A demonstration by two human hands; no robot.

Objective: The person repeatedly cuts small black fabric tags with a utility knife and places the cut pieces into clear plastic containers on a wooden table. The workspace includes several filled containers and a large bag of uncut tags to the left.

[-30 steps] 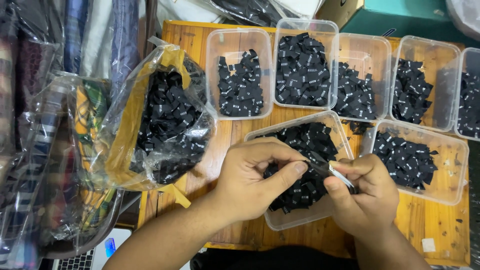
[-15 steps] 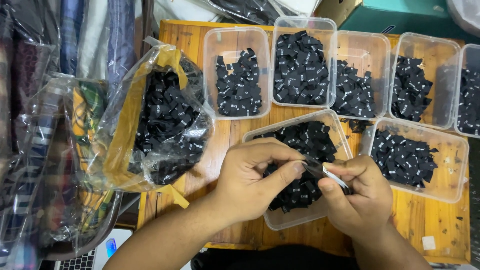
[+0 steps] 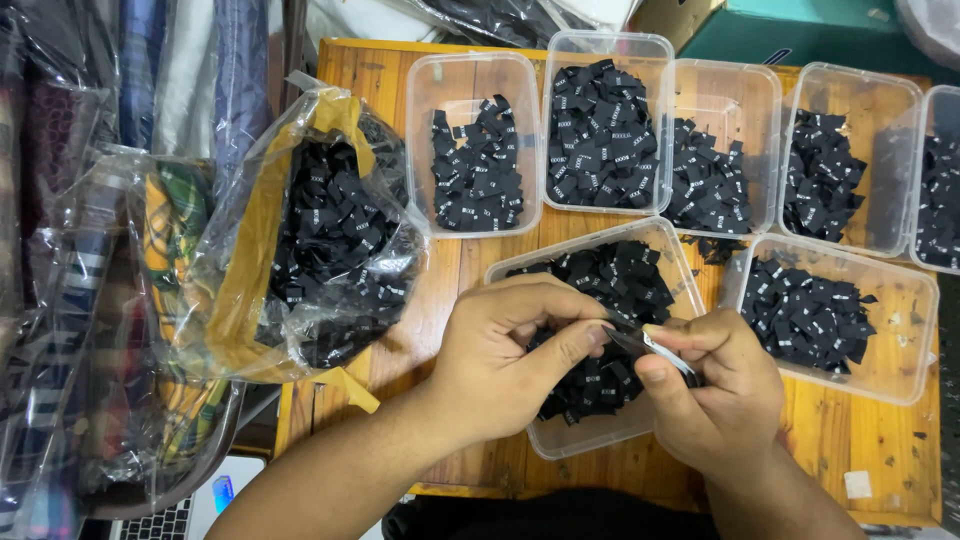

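A small black fabric label [image 3: 628, 340] is pinched between both hands above the nearest clear plastic tub [image 3: 520, 270], which is heaped with more black labels. The left hand [image 3: 510, 360] is closed on it, thumb and forefinger pressed together at the label's left end. The right hand [image 3: 715, 390] is closed too, its thumb and forefinger clamped on a thin pale-edged strip at the label's right end; whether that strip is a second label or the first one's fold cannot be told.

For the step in hand, which is judged to be the parting or checking of a single label, the grip is best kept at the fingertips so that the printed face stays uncovered. The piece should be held directly over the nearest tub, so that anything dropped falls back into it. The pull is best made gently and along the label's length, since the pieces are small and light.

Five more tubs of labels stand further off: a far row [image 3: 478, 150] and one at the right [image 3: 905, 330]. A clear bag [image 3: 330, 230] of labels lies at the left on the wooden table [image 3: 435, 290].

Compared with the frame of a second ago, little has changed: the hands have stayed over the same tub, and the right hand has shifted only slightly while the pale strip remains between its fingers.
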